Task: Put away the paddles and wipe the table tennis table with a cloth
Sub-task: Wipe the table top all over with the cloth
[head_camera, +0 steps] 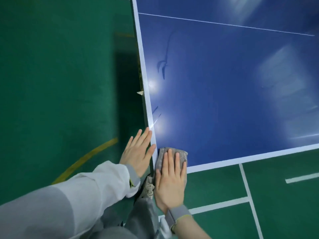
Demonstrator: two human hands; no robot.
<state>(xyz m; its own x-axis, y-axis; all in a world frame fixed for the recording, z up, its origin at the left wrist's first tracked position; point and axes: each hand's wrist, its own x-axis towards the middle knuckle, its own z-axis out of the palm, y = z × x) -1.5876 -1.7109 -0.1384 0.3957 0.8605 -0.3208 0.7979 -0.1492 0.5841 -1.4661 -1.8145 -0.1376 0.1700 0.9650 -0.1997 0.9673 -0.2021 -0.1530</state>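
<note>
- Setting: green sports floor (pixel 60 75) with white court lines (pixel 246 183) and one curved yellow line (pixel 89 157); a blue table tennis table (pixel 224 92) with a white border is filling the upper right of the view.
- Landmark for all positions: the near left corner of the table.
- Right hand (pixel 170 178) is lying flat, fingers extended and together, pressing down on a grey cloth (pixel 180 155); palm is covering most of the cloth, nothing is pinched between the fingers.
- Cloth is sitting on the blue surface right at the corner, its edge touching the white border stripe.
- Left hand (pixel 138 152) is spread open and empty, just outside the table's left edge beside the corner; fingertips are touching or overlapping the white edge stripe, exact contact unclear.
- Both wrists are showing grey cuffs; left arm is wearing a light sleeve (pixel 77 195).
- Farther up the left edge from the corner: dark smear marks (pixel 163 66) are showing on the blue surface, with bright light reflections (pixel 152 84) nearby.
- Thin white centre line (pixel 224 24) is crossing the table far from the corner.
- Paddles: none in view.
</note>
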